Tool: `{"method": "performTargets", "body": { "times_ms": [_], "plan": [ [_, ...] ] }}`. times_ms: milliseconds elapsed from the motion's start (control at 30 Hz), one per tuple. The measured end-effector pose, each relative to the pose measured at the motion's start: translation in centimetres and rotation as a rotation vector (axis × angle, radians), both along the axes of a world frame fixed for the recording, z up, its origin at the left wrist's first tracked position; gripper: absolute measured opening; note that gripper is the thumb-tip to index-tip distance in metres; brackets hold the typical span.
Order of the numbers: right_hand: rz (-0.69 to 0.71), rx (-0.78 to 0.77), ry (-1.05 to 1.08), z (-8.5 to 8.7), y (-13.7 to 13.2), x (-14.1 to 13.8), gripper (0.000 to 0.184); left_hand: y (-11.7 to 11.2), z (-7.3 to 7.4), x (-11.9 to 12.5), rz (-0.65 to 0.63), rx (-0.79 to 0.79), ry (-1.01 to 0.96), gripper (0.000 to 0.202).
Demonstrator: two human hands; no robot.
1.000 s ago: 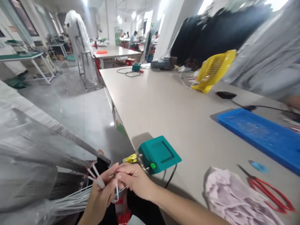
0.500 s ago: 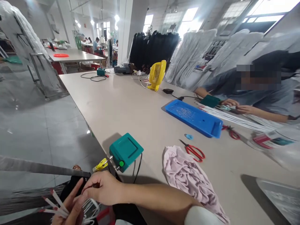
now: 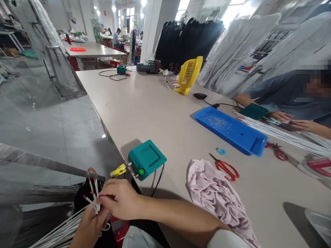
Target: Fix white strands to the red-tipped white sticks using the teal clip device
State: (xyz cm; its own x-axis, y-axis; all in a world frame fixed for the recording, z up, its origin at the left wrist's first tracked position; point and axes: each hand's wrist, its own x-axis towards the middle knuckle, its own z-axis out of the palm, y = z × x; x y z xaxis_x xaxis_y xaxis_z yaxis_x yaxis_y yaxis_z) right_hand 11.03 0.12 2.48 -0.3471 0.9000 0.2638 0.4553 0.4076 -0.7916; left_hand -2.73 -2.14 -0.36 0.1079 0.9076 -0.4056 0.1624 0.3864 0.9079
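My left hand point(image 3: 89, 224), at the lower left, is closed around a bunch of white cords point(image 3: 60, 229). Several red-tipped cord ends point(image 3: 94, 191) fan upward out of its fingers. Against them, my right hand point(image 3: 122, 199) is pinched at the cords, its thumb and fingertips touching my left fingers; the exact spot it grips is partly hidden. Just beyond my hands, a teal box-shaped device point(image 3: 147, 158) with a green knob sits at the table edge. From its side sticks a metal rod with a yellow clip point(image 3: 119, 170) on it.
On the table point(image 3: 129, 113) lie a pink cloth point(image 3: 210, 193), red-handled scissors point(image 3: 226, 168), a light-blue piece point(image 3: 221, 151) and a blue tray point(image 3: 230, 131). A yellow fan point(image 3: 190, 75) stands farther back. Across the table a co-worker's hands point(image 3: 297, 120) handle white cords.
The view has shifted, so the table things appear farther right. My left hand has turned the cord ends from pointing left to pointing up, and my right hand stays against it.
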Motion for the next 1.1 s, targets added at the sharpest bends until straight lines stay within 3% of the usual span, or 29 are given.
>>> {"method": "performTargets", "body": {
  "times_ms": [133,200,300,367,433,600,800,967,1100],
  "plan": [
    [-0.083,-0.076,0.12,0.0,0.0,-0.1,0.022,0.2,1.9,-0.3,-0.128,0.107,-0.058,0.038],
    [-0.151,-0.12,0.187,0.0,-0.2,-0.1,0.022,0.5,2.7,-0.6,-0.202,0.057,-0.103,0.037],
    [-0.178,-0.188,0.283,-0.2,-0.3,-0.1,0.02,1.0,3.0,-1.1,0.074,-0.012,-0.167,0.039],
    [-0.134,-0.259,0.276,-0.6,-0.5,-0.2,0.023,1.0,2.9,-1.3,0.29,0.072,-0.193,0.041],
    [-0.086,-0.322,0.26,-0.9,-0.8,-0.3,0.022,0.9,3.0,-1.2,0.351,0.097,-0.192,0.039],
    [0.0,-0.259,0.171,-1.3,-1.4,-0.8,0.021,0.6,3.8,0.0,0.301,0.056,-0.246,0.028],
    [0.074,-0.109,0.091,-1.3,-1.2,-0.6,0.018,0.5,3.4,0.4,0.399,0.048,-0.266,0.019],
    [-0.141,-0.036,0.181,-0.5,-0.6,0.1,0.012,0.0,2.7,0.2,0.352,0.086,-0.146,0.018],
    [-0.158,-0.107,0.238,-0.5,-0.5,0.4,0.012,-0.4,2.4,0.4,0.254,0.071,-0.076,0.021]
  ]
}}
